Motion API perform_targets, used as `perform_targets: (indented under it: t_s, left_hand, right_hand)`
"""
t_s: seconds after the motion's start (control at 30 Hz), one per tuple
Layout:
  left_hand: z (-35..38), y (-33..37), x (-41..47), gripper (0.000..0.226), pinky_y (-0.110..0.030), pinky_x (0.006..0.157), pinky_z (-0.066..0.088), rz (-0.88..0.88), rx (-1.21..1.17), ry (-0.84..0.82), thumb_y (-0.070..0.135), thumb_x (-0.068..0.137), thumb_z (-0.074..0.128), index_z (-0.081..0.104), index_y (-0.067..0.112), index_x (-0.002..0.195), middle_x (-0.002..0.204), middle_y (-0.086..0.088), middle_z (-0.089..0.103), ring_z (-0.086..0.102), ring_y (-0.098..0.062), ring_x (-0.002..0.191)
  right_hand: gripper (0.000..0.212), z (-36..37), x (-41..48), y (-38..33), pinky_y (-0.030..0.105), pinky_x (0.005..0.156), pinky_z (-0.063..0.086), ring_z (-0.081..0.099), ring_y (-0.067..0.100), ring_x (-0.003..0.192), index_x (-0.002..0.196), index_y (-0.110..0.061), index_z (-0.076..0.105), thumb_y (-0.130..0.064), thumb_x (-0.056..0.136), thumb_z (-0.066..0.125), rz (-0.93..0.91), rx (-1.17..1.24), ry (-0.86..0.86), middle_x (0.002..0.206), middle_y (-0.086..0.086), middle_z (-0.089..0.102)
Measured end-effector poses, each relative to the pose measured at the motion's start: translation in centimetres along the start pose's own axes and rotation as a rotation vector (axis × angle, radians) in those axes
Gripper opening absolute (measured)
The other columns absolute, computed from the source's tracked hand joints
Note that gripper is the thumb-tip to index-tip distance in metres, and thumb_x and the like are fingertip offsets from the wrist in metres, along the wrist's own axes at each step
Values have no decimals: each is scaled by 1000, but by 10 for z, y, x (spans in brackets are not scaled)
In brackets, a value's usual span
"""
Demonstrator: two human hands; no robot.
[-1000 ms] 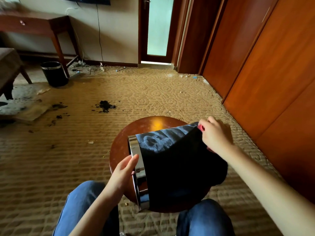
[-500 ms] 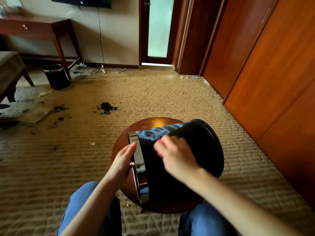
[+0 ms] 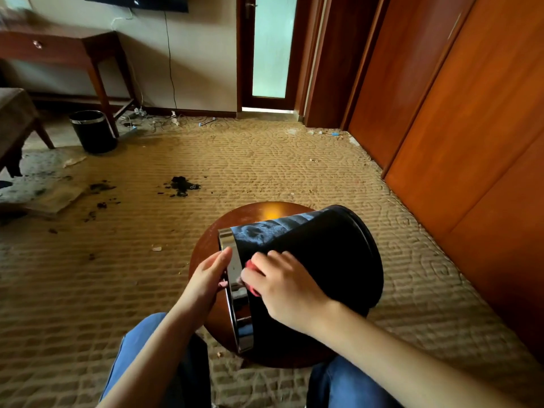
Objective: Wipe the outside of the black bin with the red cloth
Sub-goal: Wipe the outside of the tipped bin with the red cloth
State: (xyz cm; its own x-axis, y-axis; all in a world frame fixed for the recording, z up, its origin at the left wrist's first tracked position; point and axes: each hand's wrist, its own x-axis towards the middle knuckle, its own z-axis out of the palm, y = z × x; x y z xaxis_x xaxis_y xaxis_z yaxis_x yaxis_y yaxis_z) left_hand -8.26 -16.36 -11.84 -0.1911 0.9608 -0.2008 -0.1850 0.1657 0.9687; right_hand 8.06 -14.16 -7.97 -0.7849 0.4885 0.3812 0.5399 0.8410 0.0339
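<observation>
The black bin (image 3: 326, 248) lies on its side on a small round wooden table (image 3: 253, 212), its chrome rim (image 3: 235, 275) facing left and its base to the right. My left hand (image 3: 207, 279) grips the chrome rim from the left. My right hand (image 3: 284, 287) presses the red cloth (image 3: 250, 265) against the bin's side just beside the rim. Only a small edge of the cloth shows under my fingers.
My knees in blue jeans (image 3: 141, 357) flank the table. A second black bin (image 3: 91, 131) stands far left by a wooden desk (image 3: 59, 45). Dark debris (image 3: 182, 185) lies on the carpet. Wooden wardrobe doors (image 3: 471, 119) line the right side.
My right hand has slid the cloth along the bin's side from the base end to the chrome rim. My left hand has stayed on the rim.
</observation>
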Motion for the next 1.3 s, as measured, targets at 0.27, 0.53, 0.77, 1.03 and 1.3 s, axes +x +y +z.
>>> perform_targets:
  t_s: [0.27,0.53,0.77,1.03,1.3]
  left_hand:
    - [1,-5,-5,35,-33,81,43,-15,-9,-27,46,85,48,72,22,95,95,0,74,65,-15,92]
    - [1,-3,-4,32,-33,79,45,-5,-33,-17,36,94,45,70,17,98,91,-1,74,66,-13,86]
    - [-4,-12,-11,54,-39,89,41,7,-6,-70,63,70,60,73,18,98,102,-8,72,63,-22,99]
    - [-4,-10,-13,48,-40,93,41,-6,24,-75,57,77,56,73,18,99,102,-8,73,65,-19,98]
    - [-5,-12,-15,55,-44,97,42,31,39,-117,68,67,59,73,27,100,106,-7,72,64,-24,107]
  right_hand:
    - [25,-24,-7,144,32,63,37,54,33,86,97,-23,61,-4,84,50,686,-110,-113,101,4,50]
    - [29,-6,9,53,29,53,39,54,29,62,71,-15,63,-13,68,34,258,54,64,74,6,53]
    - [38,-11,-4,66,31,58,47,60,29,70,89,-18,71,-13,71,37,144,51,-13,85,7,60]
    - [21,-23,0,126,38,63,42,57,38,76,84,-8,65,-3,77,46,506,-187,-119,86,17,54]
    - [39,-10,-10,9,34,62,49,58,26,73,96,-14,67,-13,75,34,-28,51,-56,88,8,58]
